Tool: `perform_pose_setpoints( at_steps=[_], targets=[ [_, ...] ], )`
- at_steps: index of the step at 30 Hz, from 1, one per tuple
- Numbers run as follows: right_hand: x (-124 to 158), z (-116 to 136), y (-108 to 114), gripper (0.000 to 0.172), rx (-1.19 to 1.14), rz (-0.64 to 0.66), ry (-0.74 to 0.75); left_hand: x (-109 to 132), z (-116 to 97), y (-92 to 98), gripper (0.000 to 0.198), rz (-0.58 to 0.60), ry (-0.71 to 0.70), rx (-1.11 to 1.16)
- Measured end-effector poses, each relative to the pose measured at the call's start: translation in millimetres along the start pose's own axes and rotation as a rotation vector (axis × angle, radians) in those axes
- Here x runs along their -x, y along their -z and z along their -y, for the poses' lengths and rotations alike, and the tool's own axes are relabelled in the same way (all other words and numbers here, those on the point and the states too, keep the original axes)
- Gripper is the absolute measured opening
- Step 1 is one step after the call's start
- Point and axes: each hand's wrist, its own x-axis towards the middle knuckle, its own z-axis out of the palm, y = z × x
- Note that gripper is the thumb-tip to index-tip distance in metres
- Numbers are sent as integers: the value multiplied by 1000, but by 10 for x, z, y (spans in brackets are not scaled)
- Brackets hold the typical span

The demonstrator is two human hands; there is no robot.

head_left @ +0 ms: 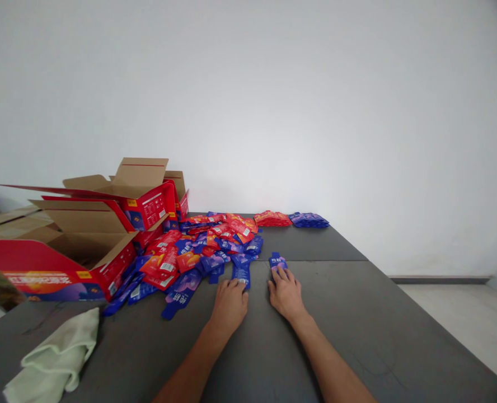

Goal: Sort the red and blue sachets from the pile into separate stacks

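A loose heap of red and blue sachets spreads over the dark grey table. My left hand lies on the table with its fingers curled against a blue sachet at the heap's near edge. My right hand rests flat beside it, fingers stretched out onto a single blue sachet that lies apart from the heap. Neither hand lifts anything.
Open red cardboard boxes with brown flaps stand at the left. A pale green cloth lies at the near left. At the table's far edge sit a neat red sachet stack and a blue stack. A white wall rises behind.
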Motion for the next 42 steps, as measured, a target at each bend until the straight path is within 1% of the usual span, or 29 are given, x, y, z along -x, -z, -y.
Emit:
perform_pose_setpoints(
  at_steps=[2,6,9,11,13,15,17,20,22,24,26,29,31,33,35,37,39,42],
  targets=[
    [0,-22,14,47,23,42,-28,10,-33,21,31,-18,-8,-7],
    [-31,-121,33,46,54,76,-91,17,-51,28,34,-43,9,-45],
    [-41,-146,15,48,67,85,-109,-4,-83,-19,37,-68,94,-99],
    [-36,-135,-4,48,68,74,-106,-37,-129,-67,45,-96,184,-141],
    [-27,-114,-15,47,66,50,-103,-80,-178,-108,48,-119,234,-163],
    [-22,-86,-11,45,58,15,-96,-122,-209,-119,43,-132,252,-166],
    [-19,-44,7,41,28,-33,-71,-152,-200,-88,36,-114,277,-132],
    [-5,66,44,35,-83,-95,31,-172,-99,14,30,-61,350,-23],
    [24,168,71,34,-187,-109,105,-173,9,73,30,-64,395,70],
    [68,276,104,33,-297,-95,140,-168,117,89,31,-53,440,246],
    [115,373,143,32,-400,-59,138,-160,191,54,28,14,486,533],
    [161,463,186,32,-534,14,104,-149,205,-37,21,46,557,894],
    [165,484,182,31,-615,60,67,-141,167,-72,17,74,589,1061],
    [156,484,158,28,-701,86,1,-135,119,-70,15,103,595,1172],
    [145,476,136,27,-815,118,-79,-131,84,-45,16,102,571,1238],
    [144,471,138,30,-952,178,-125,-129,67,-15,17,68,500,1274],
    [154,471,163,33,-1055,235,-120,-128,63,10,18,45,410,1273],
    [169,477,200,32,-1093,232,-100,-122,62,29,16,61,298,1212]
  ],
)
